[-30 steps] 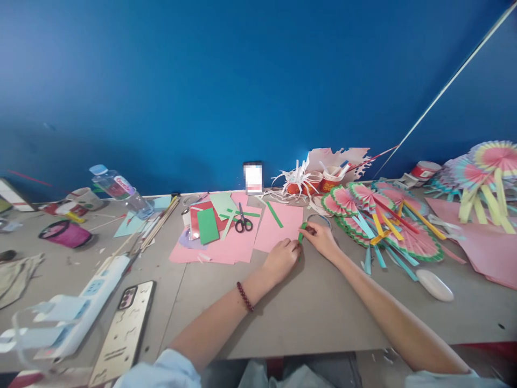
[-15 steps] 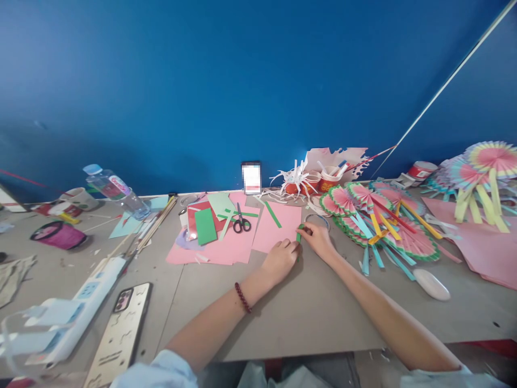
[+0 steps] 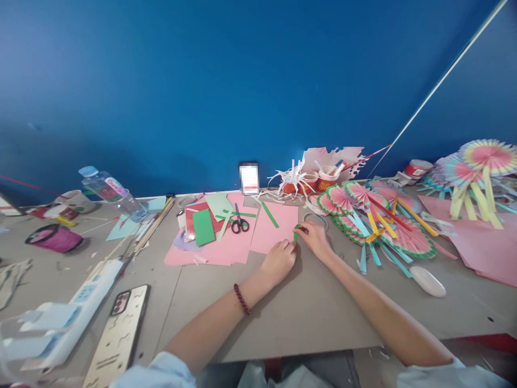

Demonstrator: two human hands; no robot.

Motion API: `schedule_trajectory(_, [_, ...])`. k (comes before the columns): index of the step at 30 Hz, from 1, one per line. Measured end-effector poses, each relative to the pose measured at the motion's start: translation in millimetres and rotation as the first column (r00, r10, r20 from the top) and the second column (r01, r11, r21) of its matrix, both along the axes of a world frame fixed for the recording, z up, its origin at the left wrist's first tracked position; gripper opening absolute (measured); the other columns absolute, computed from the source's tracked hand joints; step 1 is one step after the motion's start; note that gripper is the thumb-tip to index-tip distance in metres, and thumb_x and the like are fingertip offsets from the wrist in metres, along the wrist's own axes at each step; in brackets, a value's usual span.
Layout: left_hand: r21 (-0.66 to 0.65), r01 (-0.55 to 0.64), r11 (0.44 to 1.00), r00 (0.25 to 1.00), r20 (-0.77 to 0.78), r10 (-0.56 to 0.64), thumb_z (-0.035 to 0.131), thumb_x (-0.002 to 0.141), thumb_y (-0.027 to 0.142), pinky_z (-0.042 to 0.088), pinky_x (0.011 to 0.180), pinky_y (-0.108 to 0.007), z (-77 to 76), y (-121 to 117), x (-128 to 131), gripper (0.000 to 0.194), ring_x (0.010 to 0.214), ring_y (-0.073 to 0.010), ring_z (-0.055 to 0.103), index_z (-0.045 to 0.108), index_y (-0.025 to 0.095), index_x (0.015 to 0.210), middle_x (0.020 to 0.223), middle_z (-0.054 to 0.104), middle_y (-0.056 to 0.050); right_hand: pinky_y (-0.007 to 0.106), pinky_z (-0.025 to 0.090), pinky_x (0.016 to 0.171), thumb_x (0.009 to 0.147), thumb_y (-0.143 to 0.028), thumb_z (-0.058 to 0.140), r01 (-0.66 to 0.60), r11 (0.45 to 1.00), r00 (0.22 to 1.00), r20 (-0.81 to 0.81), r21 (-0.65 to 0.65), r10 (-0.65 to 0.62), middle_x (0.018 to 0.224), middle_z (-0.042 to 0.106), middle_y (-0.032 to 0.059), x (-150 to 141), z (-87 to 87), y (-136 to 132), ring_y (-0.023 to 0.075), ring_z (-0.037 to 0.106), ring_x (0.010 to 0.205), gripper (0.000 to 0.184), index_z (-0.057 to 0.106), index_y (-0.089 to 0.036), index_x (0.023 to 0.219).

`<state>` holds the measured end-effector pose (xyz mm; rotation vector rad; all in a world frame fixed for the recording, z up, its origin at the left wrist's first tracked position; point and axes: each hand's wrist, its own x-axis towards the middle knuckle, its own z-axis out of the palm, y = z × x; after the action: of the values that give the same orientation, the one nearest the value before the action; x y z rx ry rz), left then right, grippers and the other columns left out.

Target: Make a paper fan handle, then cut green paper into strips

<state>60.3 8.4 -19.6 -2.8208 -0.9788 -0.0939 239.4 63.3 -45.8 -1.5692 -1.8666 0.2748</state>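
A narrow green paper strip (image 3: 295, 236) lies between my two hands at the right edge of the pink sheet (image 3: 266, 229). The fingers of my left hand (image 3: 281, 260) are curled over the strip's near part, hiding much of it. Thumb and fingertips of my right hand (image 3: 314, 237) pinch its far end. Another green strip (image 3: 270, 214) rests on the pink sheet. To the left are black scissors (image 3: 239, 222), a green paper rectangle (image 3: 204, 227) and a red packet (image 3: 189, 223).
Folded paper fans (image 3: 375, 221) with coloured strips lie at right, near a white oval object (image 3: 428, 281). Paper cups (image 3: 326, 180) and a propped phone (image 3: 249, 178) stand along the wall. At left are a bottle (image 3: 115, 194), a power strip (image 3: 81, 307) and another phone (image 3: 117, 337).
The whole view has shifted slightly, so things appear a little further left. Both hands keep nearly the same pose on the green strip.
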Motion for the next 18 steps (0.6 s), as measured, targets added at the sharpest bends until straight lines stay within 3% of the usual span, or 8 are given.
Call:
schedule_trajectory(7, [-0.018, -0.023, 1.000, 0.987, 0.160, 0.025, 0.046, 0.099, 0.012, 0.052, 0.093, -0.032, -11.2, 1.2, 0.1, 0.021, 0.110, -0.0211, 0.060, 0.065, 0.009, 0.108, 0.114, 0.065, -0.013, 0.028, 0.041, 0.063, 0.086, -0.032, 0.062, 0.045, 0.998, 0.996, 0.080, -0.051, -0.041, 0.083, 0.074, 0.0073, -3.4, 3.3, -2.1, 0.0203, 0.064, 0.072, 0.019, 0.073, -0.021, 0.074])
schedule_trajectory(18, [-0.041, -0.014, 0.999, 0.991, 0.136, 0.020, 0.046, 0.099, 0.011, 0.053, 0.092, -0.031, -7.1, 1.2, 0.6, 0.022, 0.109, -0.0211, 0.061, 0.066, 0.009, 0.108, 0.109, 0.067, -0.011, 0.028, 0.040, 0.063, 0.087, -0.030, 0.061, 0.056, 0.997, 0.993, 0.108, -0.051, -0.050, 0.084, 0.073, 0.0075, -5.7, 3.3, -3.2, 0.0203, 0.064, 0.073, 0.018, 0.073, -0.021, 0.078])
